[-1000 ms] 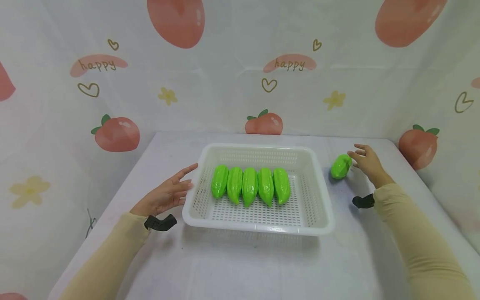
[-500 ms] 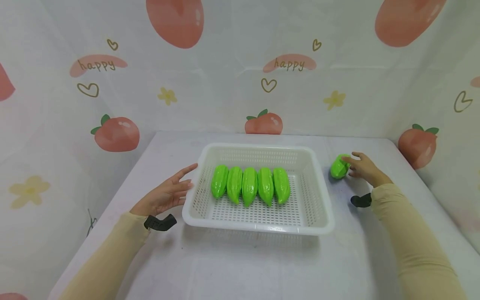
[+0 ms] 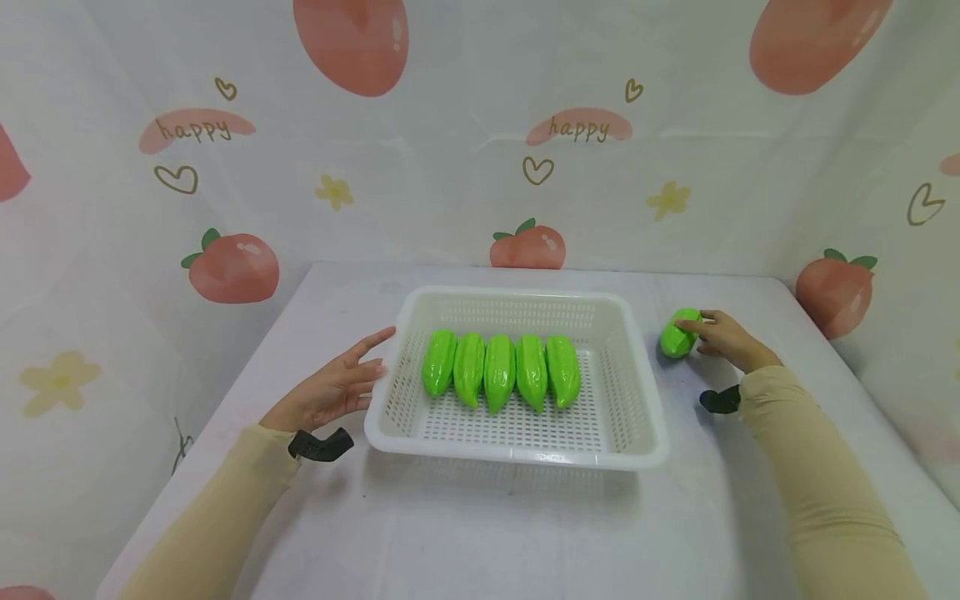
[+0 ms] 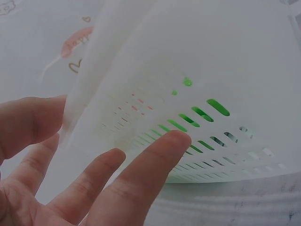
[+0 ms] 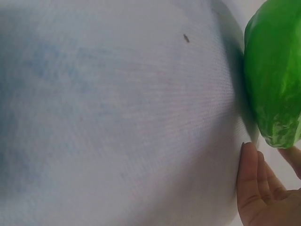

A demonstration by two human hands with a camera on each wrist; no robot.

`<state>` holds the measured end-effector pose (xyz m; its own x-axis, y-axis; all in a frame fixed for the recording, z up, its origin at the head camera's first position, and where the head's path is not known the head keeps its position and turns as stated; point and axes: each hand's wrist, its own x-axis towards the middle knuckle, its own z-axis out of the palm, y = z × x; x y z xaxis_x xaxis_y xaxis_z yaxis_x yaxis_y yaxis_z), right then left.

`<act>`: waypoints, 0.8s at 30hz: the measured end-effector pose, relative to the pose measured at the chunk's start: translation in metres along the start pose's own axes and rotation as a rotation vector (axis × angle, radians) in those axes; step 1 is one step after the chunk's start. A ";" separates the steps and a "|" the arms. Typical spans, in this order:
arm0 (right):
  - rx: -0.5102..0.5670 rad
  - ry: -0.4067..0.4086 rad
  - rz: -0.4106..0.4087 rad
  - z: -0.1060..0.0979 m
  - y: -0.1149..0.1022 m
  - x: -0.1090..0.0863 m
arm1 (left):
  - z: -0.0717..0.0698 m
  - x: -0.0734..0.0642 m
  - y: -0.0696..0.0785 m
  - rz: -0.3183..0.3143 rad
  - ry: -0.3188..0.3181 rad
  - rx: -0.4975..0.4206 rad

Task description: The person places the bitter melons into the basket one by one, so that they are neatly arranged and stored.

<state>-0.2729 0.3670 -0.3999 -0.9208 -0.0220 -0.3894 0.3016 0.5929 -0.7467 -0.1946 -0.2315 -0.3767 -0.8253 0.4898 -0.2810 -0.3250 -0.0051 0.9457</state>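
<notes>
A white perforated plastic basket point(image 3: 517, 456) stands mid-table with several glossy green vegetables point(image 3: 499, 375) side by side in it, each ridged lengthwise and tapering to a point. My left hand point(image 3: 330, 392) is at its left side, fingers spread and fairly straight. In the left wrist view, fingertips point(image 4: 178, 139) lie along the basket's slotted outer wall. A loose green ridged vegetable point(image 3: 678, 342) rests on the table right of the basket. My right hand point(image 3: 731, 340) reaches it from the right, one finger extended over it. In the right wrist view, straight fingers point(image 5: 248, 179) lie beside its end.
The white-covered table point(image 3: 480, 533) backs onto a hanging cloth point(image 3: 450, 167) printed with fruit, hearts and flowers. A strip of table separates the basket from the loose vegetable. Dark mounts point(image 3: 321, 446) sit at both wrists.
My right hand has come down and left onto the loose green vegetable, a finger now lying over it. My left hand and the basket have stayed in place.
</notes>
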 end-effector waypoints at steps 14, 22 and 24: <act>0.001 0.082 -0.026 0.008 -0.002 -0.003 | 0.000 0.001 0.000 -0.007 0.014 0.002; 0.092 0.120 -0.067 0.011 -0.002 -0.002 | 0.001 0.000 0.000 -0.009 0.022 0.006; 0.127 0.144 -0.079 0.012 -0.003 -0.003 | 0.001 0.000 0.000 -0.008 0.019 -0.001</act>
<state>-0.2684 0.3561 -0.4033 -0.9659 0.0567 -0.2528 0.2478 0.4872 -0.8374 -0.1940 -0.2306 -0.3765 -0.8315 0.4729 -0.2915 -0.3318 -0.0019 0.9434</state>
